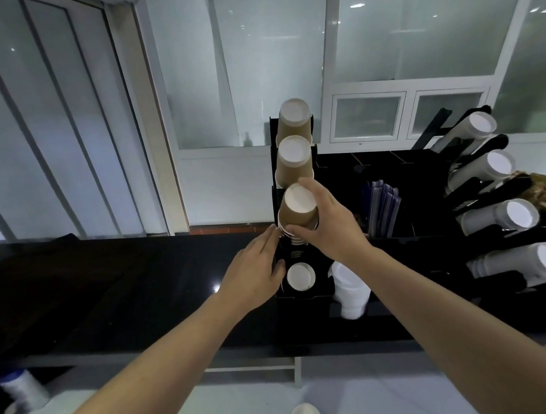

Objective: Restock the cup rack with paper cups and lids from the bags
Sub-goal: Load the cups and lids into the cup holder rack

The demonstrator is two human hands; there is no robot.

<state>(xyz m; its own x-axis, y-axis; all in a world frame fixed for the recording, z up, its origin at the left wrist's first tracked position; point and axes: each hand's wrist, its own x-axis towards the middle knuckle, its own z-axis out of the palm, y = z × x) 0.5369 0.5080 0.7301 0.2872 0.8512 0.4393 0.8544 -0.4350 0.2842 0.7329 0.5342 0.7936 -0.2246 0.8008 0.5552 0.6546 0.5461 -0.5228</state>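
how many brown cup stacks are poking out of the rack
3: top stack, middle stack, and the third gripped by the right hand. The slot below shows only a white cup bottom.

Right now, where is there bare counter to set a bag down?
Bare room: the black counter left of the cup rack. Crowded: the left hand and right hand at the rack, white lids, white cup stacks rightward.

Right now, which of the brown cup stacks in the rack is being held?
The third brown stack from the back, nearest the person. The right hand grips it; the two stacks behind it stand untouched.
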